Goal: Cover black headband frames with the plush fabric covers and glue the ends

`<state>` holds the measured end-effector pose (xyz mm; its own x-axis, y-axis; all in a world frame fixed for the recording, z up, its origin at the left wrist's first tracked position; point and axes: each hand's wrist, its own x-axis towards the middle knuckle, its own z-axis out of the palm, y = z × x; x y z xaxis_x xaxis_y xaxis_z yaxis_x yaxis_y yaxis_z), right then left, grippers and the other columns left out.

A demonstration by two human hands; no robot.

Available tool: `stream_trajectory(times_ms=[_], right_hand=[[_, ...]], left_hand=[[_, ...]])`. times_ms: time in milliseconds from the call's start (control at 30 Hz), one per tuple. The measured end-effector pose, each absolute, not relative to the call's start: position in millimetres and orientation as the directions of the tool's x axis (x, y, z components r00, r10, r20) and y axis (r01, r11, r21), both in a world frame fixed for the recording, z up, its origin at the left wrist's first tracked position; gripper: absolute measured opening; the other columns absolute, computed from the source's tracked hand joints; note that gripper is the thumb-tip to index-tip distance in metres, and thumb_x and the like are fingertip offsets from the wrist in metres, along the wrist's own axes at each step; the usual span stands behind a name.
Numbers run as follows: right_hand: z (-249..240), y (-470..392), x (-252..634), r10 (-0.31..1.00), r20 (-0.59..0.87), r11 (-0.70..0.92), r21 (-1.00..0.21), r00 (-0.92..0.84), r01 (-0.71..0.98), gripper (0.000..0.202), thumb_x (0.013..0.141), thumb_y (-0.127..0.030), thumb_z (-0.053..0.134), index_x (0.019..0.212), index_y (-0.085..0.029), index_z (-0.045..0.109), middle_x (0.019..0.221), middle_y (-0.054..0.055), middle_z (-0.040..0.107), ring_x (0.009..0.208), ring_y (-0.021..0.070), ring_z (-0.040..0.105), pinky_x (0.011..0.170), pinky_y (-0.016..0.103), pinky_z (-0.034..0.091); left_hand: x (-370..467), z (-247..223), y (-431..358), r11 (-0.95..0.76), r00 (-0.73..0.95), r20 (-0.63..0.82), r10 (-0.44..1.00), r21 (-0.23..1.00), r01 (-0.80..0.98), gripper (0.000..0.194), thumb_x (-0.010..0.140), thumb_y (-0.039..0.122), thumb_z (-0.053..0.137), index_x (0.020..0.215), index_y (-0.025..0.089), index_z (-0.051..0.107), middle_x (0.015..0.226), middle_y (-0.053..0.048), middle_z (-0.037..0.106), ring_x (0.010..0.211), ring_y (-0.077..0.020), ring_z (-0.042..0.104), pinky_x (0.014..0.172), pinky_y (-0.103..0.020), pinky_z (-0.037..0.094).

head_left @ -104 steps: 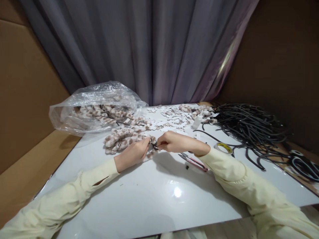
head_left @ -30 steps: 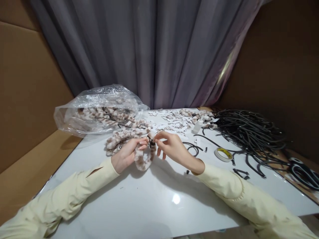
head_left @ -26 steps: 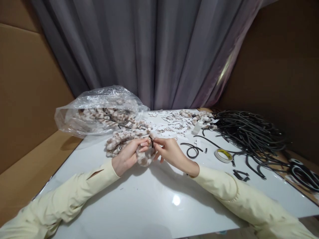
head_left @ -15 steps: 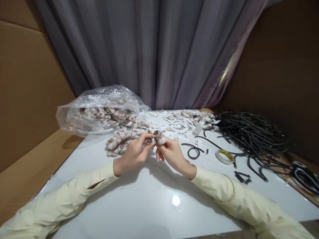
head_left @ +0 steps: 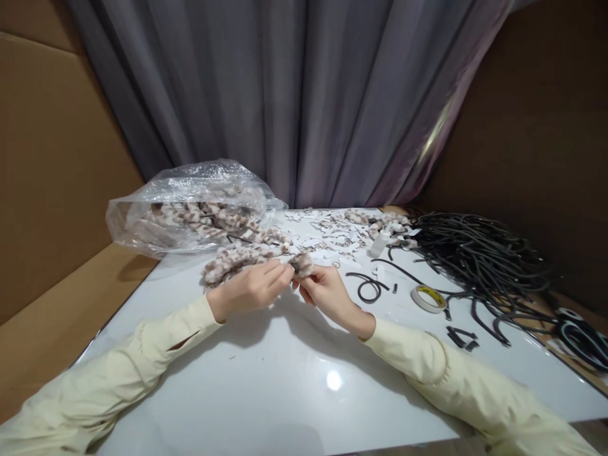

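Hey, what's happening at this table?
A person in pale yellow sleeves is working a small piece of fluffy, brown-and-white fabric between the left hand and the right hand, just above a glossy white table. More of the fluffy material sits in a clear plastic bag at the far left. On the right are a pile of black cords and a white roll of tape.

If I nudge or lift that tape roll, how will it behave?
The tape roll lies flat on its side, so a push would probably slide it across the glossy tabletop rather than roll it. Its ring looks stiff enough to keep shape when lifted. Stood on edge, it could roll.
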<state>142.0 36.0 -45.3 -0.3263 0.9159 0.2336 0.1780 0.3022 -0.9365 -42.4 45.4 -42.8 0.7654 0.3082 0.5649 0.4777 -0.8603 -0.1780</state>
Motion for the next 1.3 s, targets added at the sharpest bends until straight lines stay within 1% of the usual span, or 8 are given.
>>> stream_trajectory(times_ms=[133, 400, 467, 567, 667, 933, 1133, 1300], right_hand=[[-34.4, 32.4, 144.8, 0.881, 0.243, 0.361, -0.900, -0.406, 0.246, 0.033, 0.079, -0.029, 0.051, 0.048, -0.015, 0.050, 0.040, -0.005, 0.038, 0.041, 0.0065, 0.032, 0.044, 0.020, 0.027], [-17.3, 21.4, 152.4, 0.750, 0.390, 0.636, -0.645, -0.534, 0.423, 0.031, 0.079, -0.014, 0.047, 0.050, -0.016, 0.038, 0.045, -0.006, 0.030, 0.045, 0.0063, 0.026, 0.048, 0.021, 0.023], [-16.1, 19.9, 155.5, 0.721, 0.367, 0.682, -0.524, -0.588, 0.509, 0.027, 0.076, -0.009, 0.046, 0.052, -0.016, 0.037, 0.047, -0.006, 0.030, 0.046, 0.0069, 0.027, 0.048, 0.022, 0.022], [-16.4, 18.2, 160.8, 0.695, 0.302, 0.719, -0.304, -0.653, 0.625, 0.016, 0.071, -0.001, 0.044, 0.069, -0.016, 0.048, 0.061, -0.002, 0.048, 0.052, 0.0093, 0.040, 0.050, 0.023, 0.025], [-15.6, 15.7, 163.0, 0.694, 0.222, 0.714, -0.093, -0.685, 0.694, 0.028, 0.067, 0.004, 0.044, 0.088, -0.013, 0.053, 0.079, 0.005, 0.058, 0.062, 0.0139, 0.052, 0.053, 0.025, 0.029], [-5.8, -5.8, 154.4, 0.678, 0.027, 0.719, 0.179, -0.734, 0.671, 0.014, 0.073, -0.002, 0.049, 0.077, -0.013, 0.057, 0.070, 0.009, 0.060, 0.058, 0.0200, 0.057, 0.047, 0.030, 0.024], [-0.6, 8.5, 164.3, 0.642, 0.199, 0.730, 0.138, -0.740, 0.670, 0.020, 0.073, 0.001, 0.042, 0.079, -0.013, 0.056, 0.071, 0.007, 0.058, 0.057, 0.0159, 0.052, 0.049, 0.028, 0.021], [-2.9, 38.8, 171.7, 0.657, 0.235, 0.754, -0.206, -0.716, 0.624, 0.025, 0.068, 0.003, 0.044, 0.079, -0.013, 0.059, 0.061, 0.001, 0.057, 0.053, 0.0096, 0.046, 0.051, 0.022, 0.026]], left_hand=[[-50.3, -40.7, 52.0, -0.841, 0.810, 0.516, 0.279, -0.276, 0.465, 0.023, 0.089, 0.015, 0.034, 0.104, 0.013, 0.052, 0.079, -0.009, 0.057, 0.071, -0.0198, 0.053, 0.066, -0.034, 0.046], [-47.3, -26.5, 44.4, -0.842, 0.785, 0.538, 0.308, -0.230, 0.488, 0.022, 0.088, 0.012, 0.032, 0.100, 0.014, 0.050, 0.069, -0.005, 0.051, 0.066, -0.0175, 0.048, 0.062, -0.029, 0.042], [-43.6, -24.5, 41.6, -0.844, 0.778, 0.527, 0.342, -0.191, 0.500, 0.021, 0.089, 0.013, 0.031, 0.095, 0.014, 0.051, 0.068, -0.004, 0.050, 0.064, -0.0168, 0.047, 0.060, -0.028, 0.041], [-38.8, -26.9, 39.2, -0.844, 0.774, 0.470, 0.424, -0.103, 0.526, 0.022, 0.089, 0.015, 0.030, 0.089, 0.015, 0.052, 0.069, -0.005, 0.051, 0.065, -0.0169, 0.049, 0.061, -0.028, 0.040], [-34.6, -33.4, 37.5, -0.826, 0.768, 0.397, 0.502, -0.045, 0.563, 0.020, 0.088, 0.016, 0.032, 0.087, 0.015, 0.051, 0.072, -0.006, 0.052, 0.066, -0.0174, 0.050, 0.062, -0.028, 0.039], [-26.1, -33.3, 31.7, -0.751, 0.701, 0.270, 0.660, 0.199, 0.630, 0.010, 0.087, 0.016, 0.036, 0.086, 0.017, 0.046, 0.069, -0.002, 0.050, 0.060, -0.0164, 0.049, 0.054, -0.026, 0.031], [-27.6, -22.3, 30.0, -0.777, 0.774, 0.258, 0.578, 0.464, 0.425, 0.009, 0.085, 0.017, 0.042, 0.086, 0.017, 0.051, 0.067, -0.001, 0.052, 0.057, -0.0133, 0.049, 0.055, -0.023, 0.031], [-28.6, -12.3, 25.4, -0.724, 0.753, 0.248, 0.610, 0.560, 0.402, 0.014, 0.088, 0.023, 0.042, 0.094, 0.017, 0.054, 0.061, 0.001, 0.056, 0.052, -0.0110, 0.049, 0.053, -0.021, 0.033]])
